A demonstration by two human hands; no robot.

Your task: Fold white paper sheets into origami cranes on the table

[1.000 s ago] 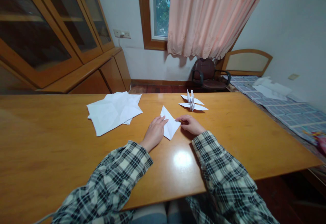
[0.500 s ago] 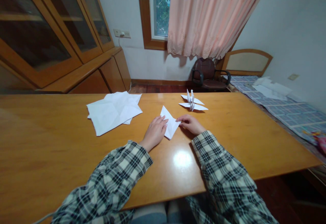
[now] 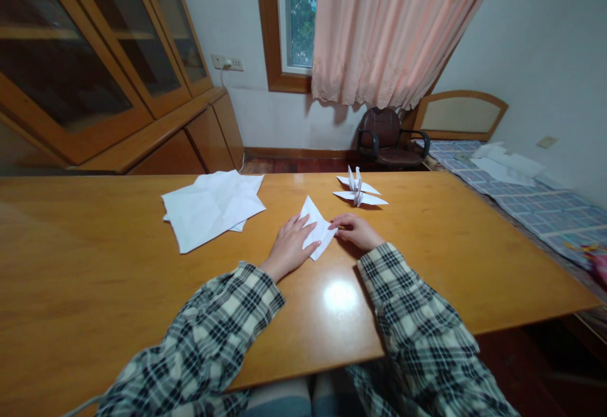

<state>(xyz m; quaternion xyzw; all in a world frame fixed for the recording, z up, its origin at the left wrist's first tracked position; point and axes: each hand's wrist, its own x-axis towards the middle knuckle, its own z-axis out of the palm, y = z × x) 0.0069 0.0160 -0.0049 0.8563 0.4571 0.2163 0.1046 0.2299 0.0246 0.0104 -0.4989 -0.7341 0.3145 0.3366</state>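
Note:
A small piece of folded white paper (image 3: 324,230) lies on the table between my hands, one corner pointing away from me. Flat across its left side rests my left hand (image 3: 294,243), fingers spread and thumb apart. My right hand (image 3: 355,230) pinches the paper's right corner between thumb and fingers. Just beyond my right hand stand two folded paper cranes (image 3: 359,197), close together with wings outstretched. To the left, several creased white paper sheets (image 3: 213,208) overlap in a loose stack.
The wooden table (image 3: 118,290) has its far edge just behind the sheets and cranes. Past it are a glass-doored cabinet (image 3: 156,82) on the left, a dark office chair (image 3: 386,136), and a bed (image 3: 535,196) with a checked cover on the right.
My left thumb has spread away from the fingers and moved right over the paper. The folded paper has shifted slightly right. My right hand keeps its pinch.

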